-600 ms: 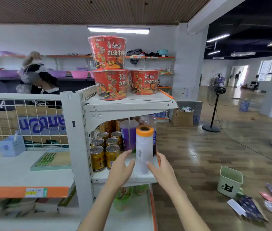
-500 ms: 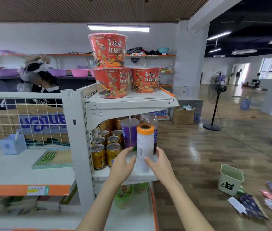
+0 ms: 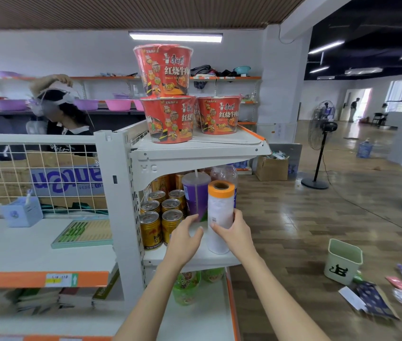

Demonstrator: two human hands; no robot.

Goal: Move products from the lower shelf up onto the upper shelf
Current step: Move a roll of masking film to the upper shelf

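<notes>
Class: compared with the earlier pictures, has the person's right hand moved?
Yes. The right hand has moved up the white roll, so it now sits higher above the front edge of the lower shelf.

Two bare forearms and hands, seen from the wearer's head

The left hand [image 3: 185,238] and right hand [image 3: 234,232] are uncovered, with no gloves, rings, watch or bracelet showing on the visible sides. Both forearms are bare from the wrists down to the bottom edge of the view; no sleeve or cuff enters the view. Fingernails are short and unpainted where they can be made out. The forearms are slender, the wrists narrow.
</notes>
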